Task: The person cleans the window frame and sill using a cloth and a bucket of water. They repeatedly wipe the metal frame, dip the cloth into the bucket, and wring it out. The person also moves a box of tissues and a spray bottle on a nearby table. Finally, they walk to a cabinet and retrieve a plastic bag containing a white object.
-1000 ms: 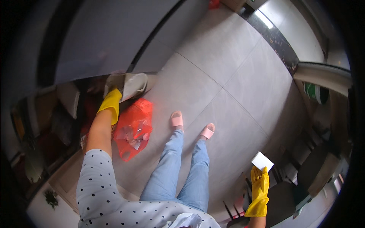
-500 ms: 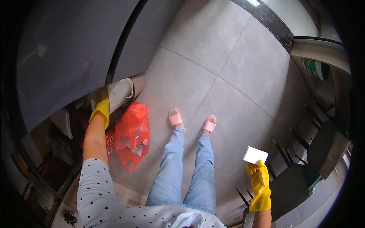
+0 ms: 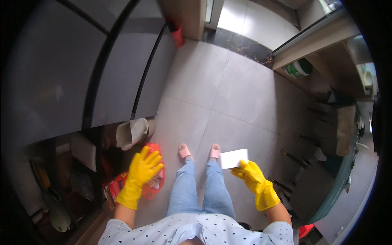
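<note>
Both my hands wear yellow rubber gloves. My left hand (image 3: 141,173) is held up with its fingers spread and nothing in it. Behind it, partly covered, a red plastic bag (image 3: 157,188) with crumpled items inside sits on the floor. My right hand (image 3: 256,183) pinches one end of a white rectangular block (image 3: 232,159), which looks like a cleaning sponge. The block is in the air in front of my right leg, its broad face showing. The thumb lies over its edge; the other fingers are partly hidden below.
Tall grey cabinet doors (image 3: 118,81) stand at the left, above open shelves with assorted items. A cream, open-topped bag or liner (image 3: 131,134) is by the cabinet's lower corner. Chairs (image 3: 312,190) and a green-edged table (image 3: 341,196) are on the right. A green tub (image 3: 298,68) sits on a far-right shelf.
My left hand has come away from beside the cabinet and the cream liner, back toward me. My right hand has moved left and inward with the white block. The view has shifted too.
</note>
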Motion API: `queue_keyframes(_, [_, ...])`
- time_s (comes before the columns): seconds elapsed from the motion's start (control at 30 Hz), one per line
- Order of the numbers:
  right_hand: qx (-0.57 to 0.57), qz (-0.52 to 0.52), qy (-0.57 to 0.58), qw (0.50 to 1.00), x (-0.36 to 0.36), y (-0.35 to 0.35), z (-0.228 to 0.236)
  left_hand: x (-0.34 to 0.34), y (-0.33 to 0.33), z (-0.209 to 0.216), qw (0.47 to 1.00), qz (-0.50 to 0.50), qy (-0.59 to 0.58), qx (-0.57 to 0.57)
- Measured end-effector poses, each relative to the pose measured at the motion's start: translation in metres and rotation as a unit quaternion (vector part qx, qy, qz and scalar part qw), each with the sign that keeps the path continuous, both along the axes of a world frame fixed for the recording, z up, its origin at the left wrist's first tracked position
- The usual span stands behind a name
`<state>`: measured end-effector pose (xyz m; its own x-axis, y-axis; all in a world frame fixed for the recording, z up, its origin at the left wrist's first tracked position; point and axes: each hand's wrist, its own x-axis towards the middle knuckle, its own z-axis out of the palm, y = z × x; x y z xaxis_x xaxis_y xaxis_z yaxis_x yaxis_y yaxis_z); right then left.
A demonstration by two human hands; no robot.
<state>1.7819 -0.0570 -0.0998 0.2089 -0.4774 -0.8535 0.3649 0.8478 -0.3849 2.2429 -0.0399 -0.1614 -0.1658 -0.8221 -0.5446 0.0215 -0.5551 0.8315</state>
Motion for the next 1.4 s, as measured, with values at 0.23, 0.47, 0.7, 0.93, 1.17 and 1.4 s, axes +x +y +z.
queue_keyframes(0.23, [-0.214,0.236,0.032,0.947,0.024,-0.003,0.119,-0.188,0.001,0.163,0.966,0.022,0.228,0.122])
queue_keyframes(0.47, [-0.325,0.209,0.232,0.893,-0.019,0.058,0.235,-0.205,0.023,0.172,0.999,-0.018,0.036,-0.033])
queue_keyframes(0.7, [-0.401,-0.266,-0.098,0.871,0.033,0.151,0.244,-0.257,0.019,0.17,0.924,-0.37,-0.088,-0.044])
queue_keyframes(0.93, [-0.484,-0.424,-0.174,0.746,0.018,0.233,0.248,-0.336,0.125,0.127,0.711,-0.477,0.344,0.385])
queue_keyframes(1.17, [-0.533,-0.491,0.153,0.673,-0.018,0.422,0.261,-0.423,0.249,0.258,0.57,-0.732,0.367,-0.063])
queue_keyframes(1.4, [-0.115,-0.448,0.634,0.62,-0.055,0.636,0.305,-0.52,0.394,0.306,0.486,-0.823,0.157,-0.25])
